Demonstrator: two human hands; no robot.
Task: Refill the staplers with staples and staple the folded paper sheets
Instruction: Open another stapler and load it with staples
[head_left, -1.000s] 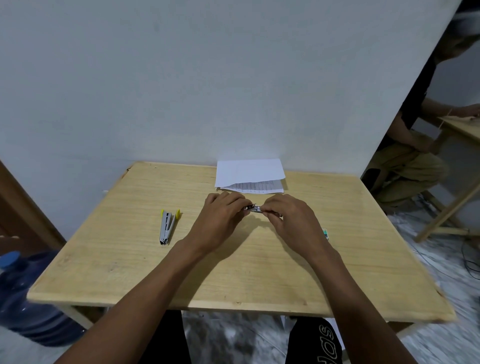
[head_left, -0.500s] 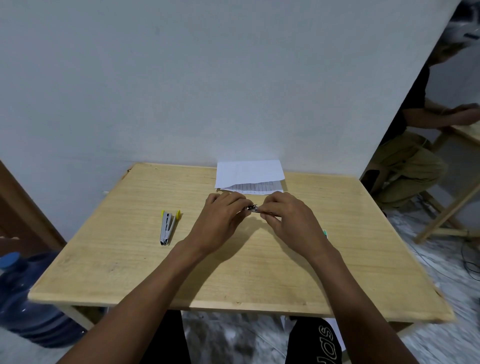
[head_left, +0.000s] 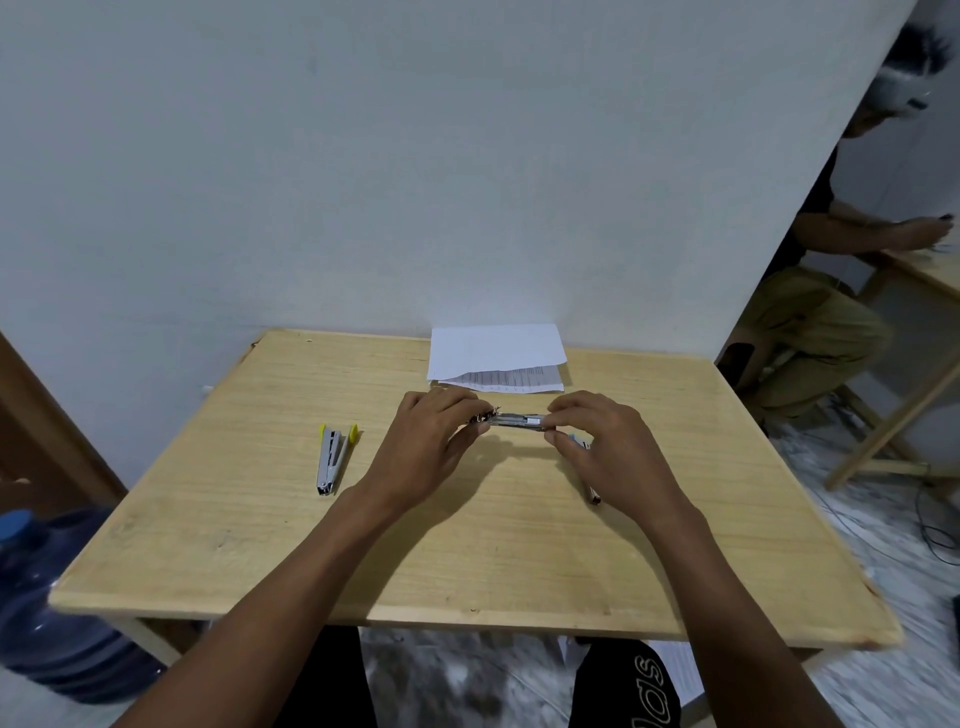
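A yellow stapler (head_left: 332, 460) lies mid-left on the table (head_left: 249, 530), while at centre the left hand (head_left: 428, 449) and right hand (head_left: 610, 452), fingers curled, each pinch one end of a metal stapler (head_left: 519, 420) just below the paper (head_left: 493, 353).

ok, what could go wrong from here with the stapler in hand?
1. The held stapler is only pinched at its ends by the left hand and right hand, seemingly just above the table. A slip could drop it or spill staples.
2. A second stapler lies partly hidden under the right hand. Lowering that hand may knock it.
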